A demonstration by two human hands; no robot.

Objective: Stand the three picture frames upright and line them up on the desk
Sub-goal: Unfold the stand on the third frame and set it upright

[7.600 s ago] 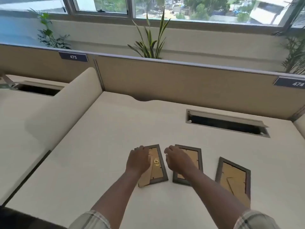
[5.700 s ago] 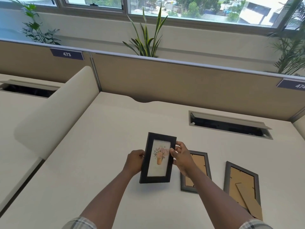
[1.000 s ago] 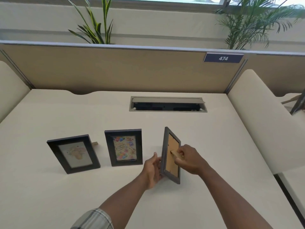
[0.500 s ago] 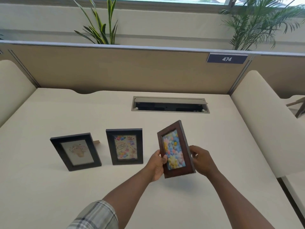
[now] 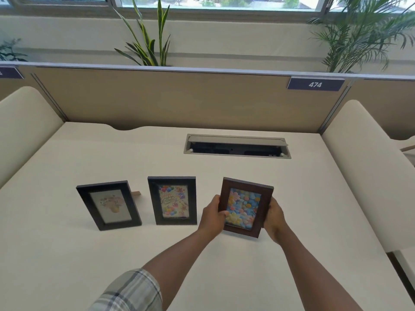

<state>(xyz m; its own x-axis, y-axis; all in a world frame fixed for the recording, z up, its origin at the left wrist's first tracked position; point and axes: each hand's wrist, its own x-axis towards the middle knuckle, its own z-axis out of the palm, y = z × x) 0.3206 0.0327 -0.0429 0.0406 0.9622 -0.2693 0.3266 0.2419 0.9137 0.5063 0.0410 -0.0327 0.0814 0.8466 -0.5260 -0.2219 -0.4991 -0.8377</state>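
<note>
Both hands were closed on the brown frame [image 5: 246, 207], which stood upright with its picture of coloured balls facing the person. The left hand [image 5: 212, 217] gripped its left edge, thumb wrapped over the front of the moulding and the other fingers hidden behind it. The right hand [image 5: 275, 217] clasped the right edge, its fingers curled round to the back. Whether the frame's lower edge touched the desk [image 5: 67, 265] or hung just above it could not be told; it tilted slightly clockwise.

It sat at the right end of a row near the middle of the desk, just beside the black frame with the birthday card [image 5: 172, 200], which stood free, as did the black frame with the pale drawing [image 5: 109, 205] at the left end, its prop showing behind it.

Half a second before, the brown frame had been held higher and leaning more; a second before, it had been turned edge-on, its cardboard back toward the right hand. The two black frames had not moved.
</note>
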